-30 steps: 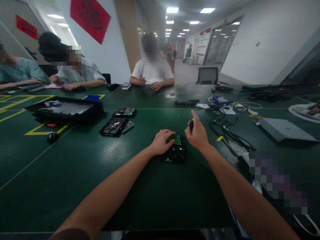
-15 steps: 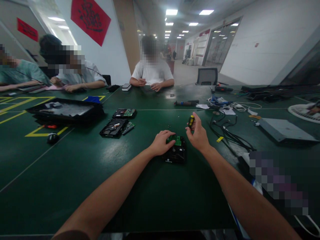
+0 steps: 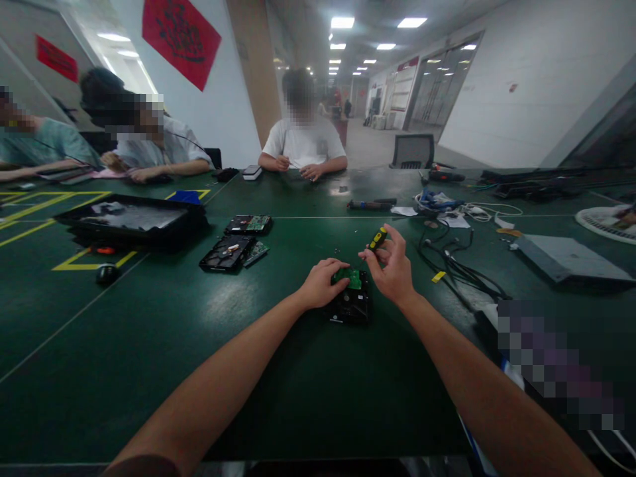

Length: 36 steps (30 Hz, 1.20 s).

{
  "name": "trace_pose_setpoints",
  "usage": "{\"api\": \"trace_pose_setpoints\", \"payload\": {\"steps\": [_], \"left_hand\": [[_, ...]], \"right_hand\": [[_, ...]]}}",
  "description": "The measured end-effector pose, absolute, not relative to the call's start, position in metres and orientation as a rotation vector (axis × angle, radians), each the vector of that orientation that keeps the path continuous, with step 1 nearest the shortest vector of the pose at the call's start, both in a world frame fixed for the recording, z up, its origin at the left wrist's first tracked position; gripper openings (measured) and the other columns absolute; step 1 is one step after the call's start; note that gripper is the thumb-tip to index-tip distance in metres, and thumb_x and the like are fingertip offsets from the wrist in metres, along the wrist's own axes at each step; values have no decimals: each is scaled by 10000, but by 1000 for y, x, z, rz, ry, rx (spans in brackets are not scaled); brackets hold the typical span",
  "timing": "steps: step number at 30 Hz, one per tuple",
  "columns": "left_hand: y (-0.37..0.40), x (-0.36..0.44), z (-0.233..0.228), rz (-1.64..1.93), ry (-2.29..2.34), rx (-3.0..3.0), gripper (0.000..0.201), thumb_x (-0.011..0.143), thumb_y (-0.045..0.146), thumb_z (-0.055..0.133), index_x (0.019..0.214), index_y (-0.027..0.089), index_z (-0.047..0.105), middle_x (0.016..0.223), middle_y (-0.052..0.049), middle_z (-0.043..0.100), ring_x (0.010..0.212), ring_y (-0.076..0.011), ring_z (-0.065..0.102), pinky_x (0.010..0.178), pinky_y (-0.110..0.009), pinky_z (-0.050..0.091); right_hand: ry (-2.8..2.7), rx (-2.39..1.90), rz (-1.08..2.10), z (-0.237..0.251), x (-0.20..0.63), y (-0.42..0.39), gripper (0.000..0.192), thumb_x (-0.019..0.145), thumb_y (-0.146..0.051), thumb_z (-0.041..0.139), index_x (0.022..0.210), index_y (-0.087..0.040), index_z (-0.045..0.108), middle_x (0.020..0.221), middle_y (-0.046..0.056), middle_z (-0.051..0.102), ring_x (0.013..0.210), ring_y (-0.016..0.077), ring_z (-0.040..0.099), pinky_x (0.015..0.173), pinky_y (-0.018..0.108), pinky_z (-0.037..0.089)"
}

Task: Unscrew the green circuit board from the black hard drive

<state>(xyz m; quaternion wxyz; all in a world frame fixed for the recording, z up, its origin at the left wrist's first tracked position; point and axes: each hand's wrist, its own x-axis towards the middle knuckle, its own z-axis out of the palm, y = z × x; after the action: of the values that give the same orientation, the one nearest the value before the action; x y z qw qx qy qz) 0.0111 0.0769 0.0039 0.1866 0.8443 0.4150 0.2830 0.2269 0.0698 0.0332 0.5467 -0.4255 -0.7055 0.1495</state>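
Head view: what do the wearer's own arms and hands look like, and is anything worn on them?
Both forearms are bare up to the frame's lower edge: no sleeves, gloves, watch or wristband show. The left hand and right hand are bare too, with no rings that can be made out at this size.
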Motion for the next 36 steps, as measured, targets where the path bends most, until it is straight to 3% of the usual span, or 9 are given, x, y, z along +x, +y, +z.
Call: {"api": "trace_pose_setpoints", "payload": {"steps": [36], "left_hand": [[76,12,5,795,1173,2372,442,932,339,638,1366,259,616,1318,-87,644,1218,-290,581,1083,-489,451]], "right_hand": [[-1692,-1000,365,28,225,71,726,971,-409,592,1577,-234,232,1227,148,698,947,262,773,874,449,640]]}}
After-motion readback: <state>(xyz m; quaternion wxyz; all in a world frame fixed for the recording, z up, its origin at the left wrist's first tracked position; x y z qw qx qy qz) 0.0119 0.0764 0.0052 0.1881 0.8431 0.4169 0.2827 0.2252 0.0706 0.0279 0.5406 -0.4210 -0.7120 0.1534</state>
